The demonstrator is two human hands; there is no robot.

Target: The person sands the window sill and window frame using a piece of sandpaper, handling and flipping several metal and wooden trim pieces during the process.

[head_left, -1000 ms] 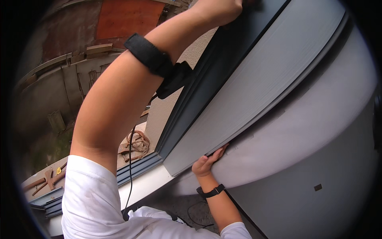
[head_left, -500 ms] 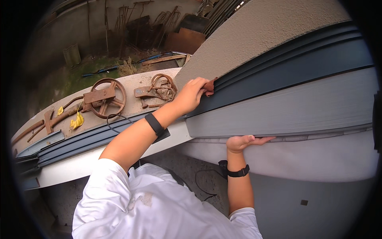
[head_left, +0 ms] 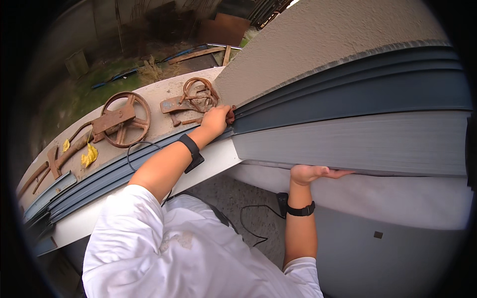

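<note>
My left hand (head_left: 215, 122) is closed around a small reddish-brown cloth (head_left: 230, 115), most of it hidden by the fingers. It presses at the corner where the dark blue window frame (head_left: 357, 94) on the right meets the ridged sill track (head_left: 107, 176) on the left. My right hand (head_left: 313, 174), fingers stretched out and thumb up, rests along the lower edge of the grey inner frame panel (head_left: 348, 141). Nothing shows in that hand. Black bands circle both wrists.
On the outer ledge lie a rusty spoked wheel (head_left: 126, 119), a bundle of rusty wire (head_left: 200, 94), an old hammer-like tool (head_left: 57, 161) and yellow leaves (head_left: 89, 155). A rough wall (head_left: 318, 49) rises beyond the frame. A black cable (head_left: 242, 218) hangs by my right wrist.
My left hand has moved left along the dark blue frame with the cloth, down to the corner. The right hand stays at the panel edge while the view has shifted slightly.
</note>
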